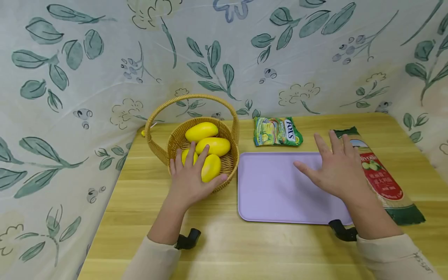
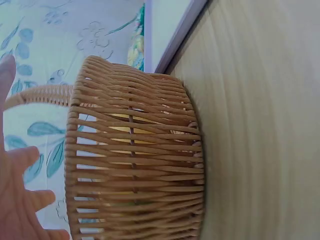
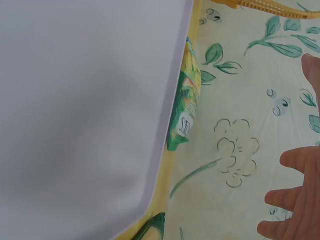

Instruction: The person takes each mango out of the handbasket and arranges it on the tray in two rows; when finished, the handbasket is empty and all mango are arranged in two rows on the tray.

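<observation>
A wicker basket (image 1: 229,159) with a tall arched handle holds several yellow mangoes (image 1: 212,147). Over its near side my left hand (image 1: 190,182) spreads its fingers, overlapping the lower fruit in the head view. From the left wrist, the woven basket side (image 2: 135,155) fills the middle, fingers off to its left. My right hand (image 1: 337,167), fingers spread and nothing in its grasp, hovers over the right part of a lilac tray (image 1: 269,186). The right wrist view shows the bare tray surface (image 3: 85,110) well apart from those fingers.
Behind the tray lies a green Fox's candy bag (image 1: 278,132). At the right a long red and green package (image 1: 385,179) lies slanted, partly behind the right hand. The wooden table (image 1: 245,252) ends at a leaf-patterned cloth (image 1: 224,70) at the back and left.
</observation>
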The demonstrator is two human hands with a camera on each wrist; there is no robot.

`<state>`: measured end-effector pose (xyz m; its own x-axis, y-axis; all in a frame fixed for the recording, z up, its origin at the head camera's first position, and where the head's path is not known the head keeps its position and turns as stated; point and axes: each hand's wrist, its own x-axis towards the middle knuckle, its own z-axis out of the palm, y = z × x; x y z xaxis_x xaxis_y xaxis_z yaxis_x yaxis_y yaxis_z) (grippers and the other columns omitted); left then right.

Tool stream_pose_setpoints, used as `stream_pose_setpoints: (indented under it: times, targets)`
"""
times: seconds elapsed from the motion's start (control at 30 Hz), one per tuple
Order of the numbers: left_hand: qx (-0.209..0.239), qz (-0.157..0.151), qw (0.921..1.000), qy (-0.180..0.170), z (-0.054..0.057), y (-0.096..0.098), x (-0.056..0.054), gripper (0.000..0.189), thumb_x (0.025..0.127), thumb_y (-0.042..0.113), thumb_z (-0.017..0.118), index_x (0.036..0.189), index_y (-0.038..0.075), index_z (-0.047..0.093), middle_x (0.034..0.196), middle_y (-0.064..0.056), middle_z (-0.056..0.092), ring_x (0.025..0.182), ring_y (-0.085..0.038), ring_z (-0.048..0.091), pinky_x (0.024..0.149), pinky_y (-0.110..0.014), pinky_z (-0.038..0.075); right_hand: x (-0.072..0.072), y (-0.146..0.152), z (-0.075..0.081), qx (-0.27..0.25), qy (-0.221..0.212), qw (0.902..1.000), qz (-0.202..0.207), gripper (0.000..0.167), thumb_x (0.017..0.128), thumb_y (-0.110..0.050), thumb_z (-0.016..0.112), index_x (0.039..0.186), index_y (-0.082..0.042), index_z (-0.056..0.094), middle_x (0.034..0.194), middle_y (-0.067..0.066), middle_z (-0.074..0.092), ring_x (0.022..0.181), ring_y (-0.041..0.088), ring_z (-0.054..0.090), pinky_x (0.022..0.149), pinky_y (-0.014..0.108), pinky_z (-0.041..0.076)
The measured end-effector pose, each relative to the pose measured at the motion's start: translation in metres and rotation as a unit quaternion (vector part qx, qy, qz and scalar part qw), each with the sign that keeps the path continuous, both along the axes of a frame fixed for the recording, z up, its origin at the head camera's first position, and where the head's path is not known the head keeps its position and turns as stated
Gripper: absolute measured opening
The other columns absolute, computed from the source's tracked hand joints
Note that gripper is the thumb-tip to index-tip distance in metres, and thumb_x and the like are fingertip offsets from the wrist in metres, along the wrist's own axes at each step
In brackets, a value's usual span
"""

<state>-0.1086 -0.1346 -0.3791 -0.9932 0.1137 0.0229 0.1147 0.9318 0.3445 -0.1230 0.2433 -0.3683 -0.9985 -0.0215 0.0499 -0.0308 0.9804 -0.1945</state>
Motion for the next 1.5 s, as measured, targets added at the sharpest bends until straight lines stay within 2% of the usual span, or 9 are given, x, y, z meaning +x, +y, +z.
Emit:
stream_pose_setpoints:
  times: [0.2, 0.33, 0.43, 0.57, 0.8, 0.93, 1.1, 1.33, 1.5]
  targets:
    - [0.103, 0.021, 0.9931, 0.051, -0.009, -0.014, 0.015, 0.086, 0.091, 0.069, 0.057, 0.162, 0.030, 0.028, 0.171, -0.011, 0.017, 0.153, -0.048, 0.013, 0.118, -0.072, 0.013, 0.009, 0.010, 0.004, -0.031, 0.016, 0.9994, 0.008, 0.106, 0.089, -0.074, 0.055, 0.164, -0.009, 0.017, 0.167, 0.032, 0.009, 0.150, 0.060, 0.007, 0.114, 0.078, 0.012]
    - [0.184, 0.070, 0.9728, 0.122, -0.025, -0.021, 0.023, 0.064, 0.096, 0.043, 0.064, 0.152, 0.016, 0.048, 0.161, -0.015, 0.037, 0.143, -0.044, 0.025, 0.111, -0.066, 0.024, 0.016, 0.002, -0.006, -0.083, 0.046, 0.9951, 0.027, 0.097, 0.090, -0.059, 0.068, 0.160, -0.006, 0.028, 0.164, 0.031, 0.020, 0.148, 0.058, 0.020, 0.109, 0.079, 0.023]
    - [0.254, 0.129, 0.9438, 0.167, -0.039, -0.024, 0.024, 0.050, 0.095, 0.028, 0.068, 0.140, 0.010, 0.059, 0.154, -0.017, 0.042, 0.139, -0.042, 0.026, 0.105, -0.060, 0.030, 0.021, -0.010, -0.016, -0.116, 0.075, 0.9895, 0.043, 0.089, 0.089, -0.049, 0.074, 0.155, -0.003, 0.038, 0.159, 0.031, 0.032, 0.141, 0.057, 0.032, 0.107, 0.077, 0.031]
    - [0.350, 0.200, 0.8951, 0.191, -0.055, -0.024, 0.019, 0.037, 0.095, 0.020, 0.068, 0.130, 0.008, 0.065, 0.150, -0.015, 0.042, 0.136, -0.035, 0.027, 0.103, -0.053, 0.034, 0.028, -0.031, -0.026, -0.147, 0.088, 0.9831, 0.064, 0.082, 0.088, -0.045, 0.077, 0.151, -0.003, 0.045, 0.155, 0.030, 0.039, 0.137, 0.056, 0.039, 0.105, 0.074, 0.036]
    - [0.471, 0.235, 0.8221, 0.216, -0.069, -0.021, 0.007, 0.028, 0.095, 0.010, 0.064, 0.121, 0.002, 0.065, 0.135, -0.014, 0.035, 0.128, -0.027, 0.040, 0.106, -0.046, 0.036, 0.034, -0.077, -0.041, -0.196, 0.099, 0.9688, 0.115, 0.075, 0.086, -0.038, 0.081, 0.147, -0.006, 0.051, 0.152, 0.023, 0.046, 0.137, 0.049, 0.045, 0.105, 0.068, 0.042]
    - [0.525, 0.259, 0.7858, 0.201, -0.074, -0.021, 0.001, 0.028, 0.096, 0.010, 0.062, 0.122, 0.000, 0.063, 0.142, -0.011, 0.033, 0.134, -0.027, 0.040, 0.104, -0.046, 0.037, 0.036, -0.103, -0.042, -0.215, 0.098, 0.9616, 0.140, 0.074, 0.086, -0.039, 0.081, 0.147, -0.009, 0.052, 0.153, 0.019, 0.046, 0.138, 0.044, 0.045, 0.106, 0.064, 0.044]
    - [0.576, 0.263, 0.7522, 0.183, -0.079, -0.024, -0.006, 0.033, 0.098, 0.009, 0.055, 0.128, -0.001, 0.062, 0.153, -0.013, 0.044, 0.151, -0.024, 0.030, 0.121, -0.049, 0.026, 0.035, -0.135, -0.033, -0.242, 0.080, 0.9528, 0.165, 0.075, 0.087, -0.043, 0.079, 0.149, -0.012, 0.050, 0.155, 0.015, 0.045, 0.141, 0.039, 0.044, 0.108, 0.061, 0.045]
    - [0.645, 0.239, 0.6961, 0.206, -0.086, -0.023, -0.013, 0.035, 0.095, -0.001, 0.047, 0.126, 0.002, 0.062, 0.132, 0.003, 0.060, 0.147, -0.018, 0.036, 0.124, -0.038, 0.021, 0.022, -0.182, -0.014, -0.287, 0.051, 0.9356, 0.199, 0.079, 0.087, -0.053, 0.076, 0.152, -0.018, 0.048, 0.159, 0.010, 0.040, 0.145, 0.034, 0.042, 0.113, 0.060, 0.041]
    - [0.653, 0.223, 0.6874, 0.227, -0.089, -0.023, -0.014, 0.037, 0.091, -0.003, 0.047, 0.122, 0.006, 0.066, 0.126, 0.006, 0.062, 0.143, -0.019, 0.041, 0.119, -0.034, 0.026, 0.005, -0.207, -0.001, -0.323, -0.024, 0.9222, 0.211, 0.084, 0.085, -0.051, 0.079, 0.154, -0.020, 0.044, 0.164, 0.011, 0.030, 0.145, 0.039, 0.043, 0.112, 0.061, 0.042]
